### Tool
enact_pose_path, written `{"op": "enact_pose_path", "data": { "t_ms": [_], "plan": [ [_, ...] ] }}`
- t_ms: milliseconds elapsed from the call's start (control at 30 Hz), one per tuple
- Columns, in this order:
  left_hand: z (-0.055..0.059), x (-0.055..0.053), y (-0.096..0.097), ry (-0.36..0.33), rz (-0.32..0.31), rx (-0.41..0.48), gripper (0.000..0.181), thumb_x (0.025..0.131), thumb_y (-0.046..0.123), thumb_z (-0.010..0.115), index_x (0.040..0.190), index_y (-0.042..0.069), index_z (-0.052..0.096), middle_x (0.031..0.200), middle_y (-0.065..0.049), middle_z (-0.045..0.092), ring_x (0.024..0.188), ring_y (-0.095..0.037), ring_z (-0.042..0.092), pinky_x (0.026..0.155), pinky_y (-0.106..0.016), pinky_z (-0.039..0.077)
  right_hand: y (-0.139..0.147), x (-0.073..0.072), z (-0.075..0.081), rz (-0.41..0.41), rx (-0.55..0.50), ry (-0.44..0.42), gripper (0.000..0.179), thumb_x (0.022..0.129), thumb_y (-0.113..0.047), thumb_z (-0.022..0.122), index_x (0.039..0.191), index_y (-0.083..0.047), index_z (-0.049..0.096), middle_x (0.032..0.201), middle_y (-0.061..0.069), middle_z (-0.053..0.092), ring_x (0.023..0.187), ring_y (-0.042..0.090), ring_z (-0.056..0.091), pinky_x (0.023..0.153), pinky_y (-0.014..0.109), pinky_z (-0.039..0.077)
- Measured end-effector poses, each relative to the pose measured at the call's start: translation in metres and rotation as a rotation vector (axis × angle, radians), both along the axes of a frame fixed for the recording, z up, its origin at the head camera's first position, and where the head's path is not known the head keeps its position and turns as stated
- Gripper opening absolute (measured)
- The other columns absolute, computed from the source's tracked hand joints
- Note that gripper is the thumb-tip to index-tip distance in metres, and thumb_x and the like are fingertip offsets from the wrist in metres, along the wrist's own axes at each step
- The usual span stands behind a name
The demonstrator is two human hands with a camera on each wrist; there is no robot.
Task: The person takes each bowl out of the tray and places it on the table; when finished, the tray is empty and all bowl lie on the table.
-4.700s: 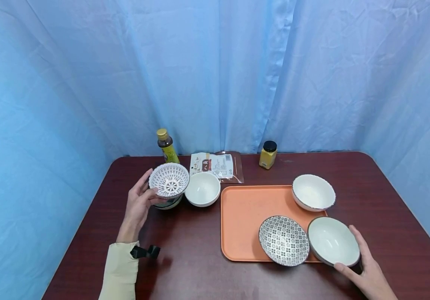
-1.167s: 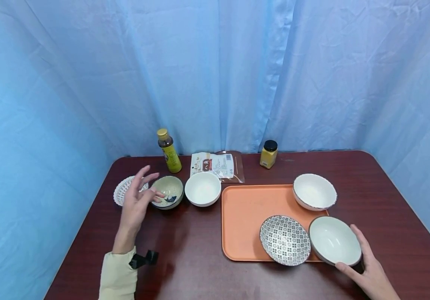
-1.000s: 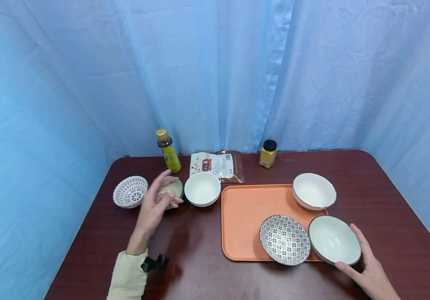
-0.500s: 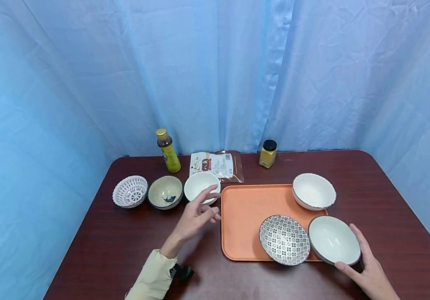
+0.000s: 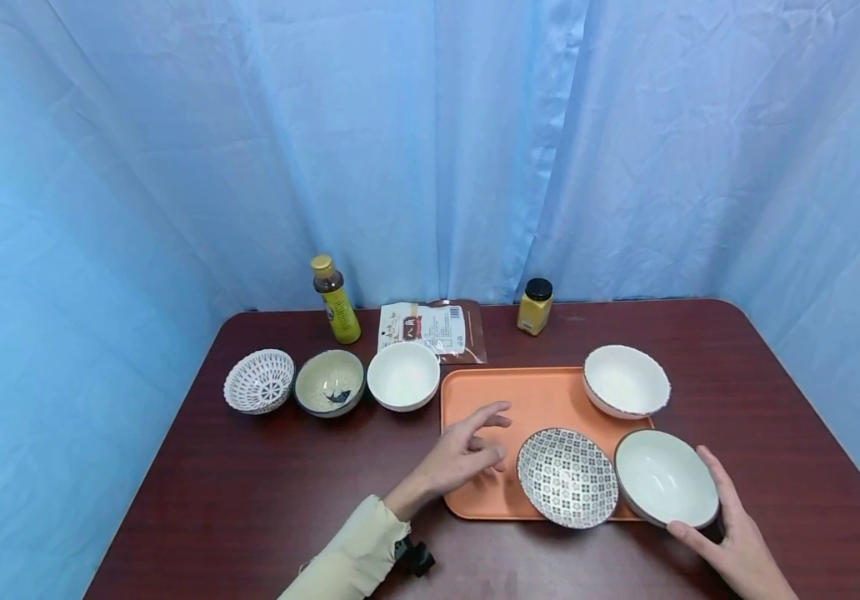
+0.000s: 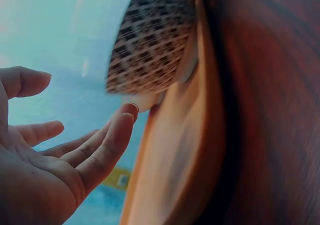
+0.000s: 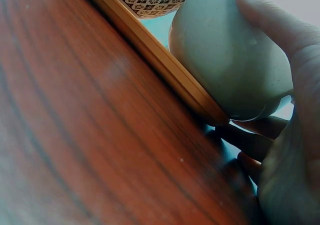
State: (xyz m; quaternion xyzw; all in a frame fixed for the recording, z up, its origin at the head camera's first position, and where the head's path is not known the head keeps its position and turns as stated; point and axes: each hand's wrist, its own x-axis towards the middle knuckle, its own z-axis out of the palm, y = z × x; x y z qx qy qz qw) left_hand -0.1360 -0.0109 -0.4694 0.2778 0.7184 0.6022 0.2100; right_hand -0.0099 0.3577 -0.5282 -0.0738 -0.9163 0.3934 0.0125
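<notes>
Red-brown and wood-grained, the desk (image 5: pixel 287 500) carries an orange tray (image 5: pixel 512 387); light blue curtains (image 5: pixel 370 150) hang beyond the tray and to both sides of it. There are six bowls, three of them in a row left of the tray: a lattice bowl (image 5: pixel 259 383), a beige bowl (image 5: pixel 330 383) and a white bowl (image 5: pixel 403 379). A speckle-rimmed bowl (image 5: pixel 627 383) is at the tray's far right corner, a patterned bowl (image 5: pixel 567 479) by its near edge, and a pale bowl (image 5: pixel 666 479) over its near right corner. One bottle (image 5: pixel 336 304), one packet (image 5: pixel 430 329) and one jar (image 5: pixel 535 310) are beyond the tray.

The pale bowl is smooth and glossy, greenish white inside with a darker rim. The patterned bowl bears small black-and-white tile motifs inside and out.

The right hand (image 5: pixel 733 533) grips the pale bowl between thumb and fingers. The left hand (image 5: pixel 460 454) holds nothing, its fingers spread and loosely bent over the tray, just beside the patterned bowl.
</notes>
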Motion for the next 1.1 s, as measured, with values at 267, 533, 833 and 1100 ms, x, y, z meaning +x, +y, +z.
{"op": "enact_pose_path", "data": {
  "t_ms": [267, 533, 833, 1100],
  "plan": [
    [-0.017, 0.006, 0.025, -0.082, -0.041, -0.025, 0.062, 0.096, 0.012, 0.059, 0.155, 0.013, 0.038, 0.145, -0.020, 0.053, 0.077, -0.050, 0.069, 0.067, -0.029, 0.062, -0.002, -0.002, 0.000, 0.000, -0.023, -0.003, 0.099, 0.095, -0.029, 0.066, 0.161, -0.033, -0.007, 0.170, 0.013, 0.001, 0.141, 0.042, 0.019, 0.096, -0.003, 0.011],
    [-0.026, 0.015, 0.037, -0.157, -0.073, 0.008, 0.069, 0.095, 0.010, 0.061, 0.157, 0.020, 0.033, 0.131, -0.024, 0.064, 0.070, -0.018, 0.068, 0.064, -0.025, 0.061, 0.001, -0.003, 0.000, 0.003, -0.032, -0.015, 0.099, 0.096, -0.029, 0.065, 0.161, -0.034, -0.009, 0.171, 0.009, -0.003, 0.145, 0.040, 0.015, 0.119, 0.020, 0.017],
    [-0.031, 0.017, 0.041, -0.184, -0.066, 0.092, 0.070, 0.094, 0.001, 0.058, 0.158, 0.015, 0.033, 0.159, -0.010, 0.040, 0.131, -0.035, 0.056, 0.082, -0.017, 0.056, 0.005, -0.004, 0.004, -0.001, -0.031, -0.069, 0.102, 0.095, -0.032, 0.066, 0.160, -0.032, -0.013, 0.169, 0.018, -0.003, 0.135, 0.052, 0.022, 0.095, 0.070, 0.033],
    [-0.029, 0.015, 0.031, -0.216, -0.073, 0.182, 0.072, 0.090, -0.005, 0.055, 0.157, 0.006, 0.032, 0.160, -0.019, 0.035, 0.137, -0.041, 0.048, 0.094, -0.015, 0.052, 0.004, -0.004, 0.005, -0.003, -0.020, -0.095, 0.102, 0.095, -0.033, 0.066, 0.161, -0.030, -0.013, 0.168, 0.021, -0.002, 0.133, 0.052, 0.025, 0.093, 0.068, 0.036]
  ]
}}
